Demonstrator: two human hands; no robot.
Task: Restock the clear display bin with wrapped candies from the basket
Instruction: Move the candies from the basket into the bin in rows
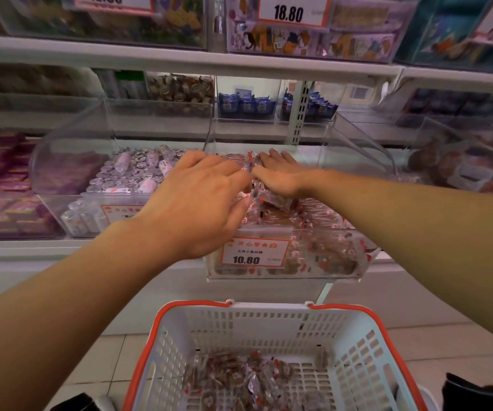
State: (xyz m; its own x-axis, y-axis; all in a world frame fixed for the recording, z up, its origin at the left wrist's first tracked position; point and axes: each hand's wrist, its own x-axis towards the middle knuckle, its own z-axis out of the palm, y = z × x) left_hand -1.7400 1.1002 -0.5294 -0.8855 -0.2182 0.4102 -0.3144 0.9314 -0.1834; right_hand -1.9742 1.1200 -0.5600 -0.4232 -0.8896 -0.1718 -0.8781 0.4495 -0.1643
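Both hands are in the bin (343, 256) at the shelf's front edge, over the heap of candies (313, 215) it already holds. The left hand (197, 200) hovers palm down near the bin's left wall, fingers curled; it seems to pinch a candy or two at the fingertips, though I cannot tell for sure. The right hand (277, 173) lies flat with fingers straight, pressing on the pile further back, probably to level it and make room. The price tag (254, 252) on the bin's front wall reads 10.80. The basket (165, 351) stands on the floor just below the shelf (handy for quick trips up and down), and a layer of the same candies remains across its bottom, so the restocking looks well along but not finished.
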